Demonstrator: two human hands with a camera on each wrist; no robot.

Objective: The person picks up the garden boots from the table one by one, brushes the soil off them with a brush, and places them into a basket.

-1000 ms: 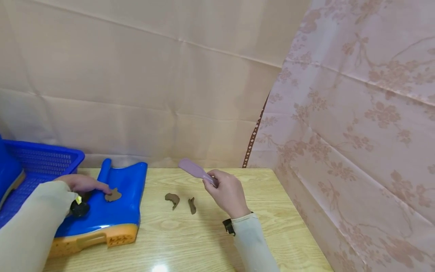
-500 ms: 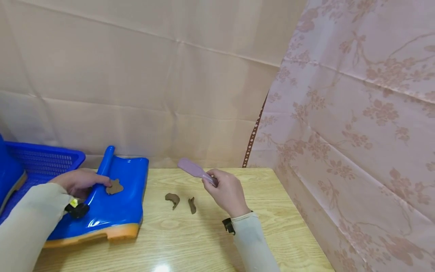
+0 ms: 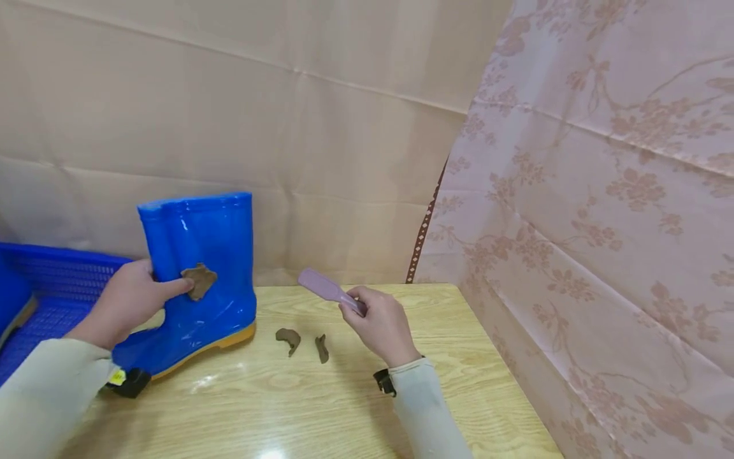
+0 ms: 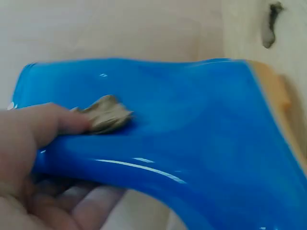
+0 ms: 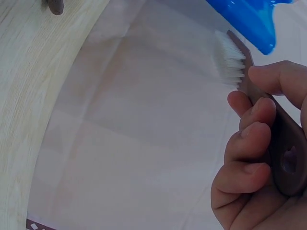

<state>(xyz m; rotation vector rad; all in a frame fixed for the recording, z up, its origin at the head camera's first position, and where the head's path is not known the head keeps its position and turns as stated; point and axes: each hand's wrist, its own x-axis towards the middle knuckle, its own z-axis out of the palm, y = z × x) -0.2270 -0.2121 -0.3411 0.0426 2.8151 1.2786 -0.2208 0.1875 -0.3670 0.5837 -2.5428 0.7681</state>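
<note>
My left hand [image 3: 129, 298] grips a blue rain boot [image 3: 226, 236] by the shaft. Its thumb presses on a brown mud-like patch [image 3: 201, 284] stuck to the boot's side; in the left wrist view the other fingers [image 4: 98, 203] curl behind the shaft. The boot is upright, opening up and toe to the lower left. I cannot tell whether its orange-yellow sole [image 3: 236, 338] touches the table. My right hand [image 3: 387, 328] holds a mauve brush [image 3: 323, 285] by the handle, apart from the boot. White bristles [image 5: 229, 60] show in the right wrist view.
Two brown pieces, one curved [image 3: 289, 340] and one narrow [image 3: 322, 349], lie on the wooden table [image 3: 298, 408] between the hands. A blue basket [image 3: 80, 271] stands at the left with another blue boot [image 3: 11, 280] in it. Cloth curtains [image 3: 344, 159] hang behind and at the right.
The left hand has raised the boot from lying on its side to upright, its opening now up. The brown patch has risen with it. The right hand and brush have hardly moved.
</note>
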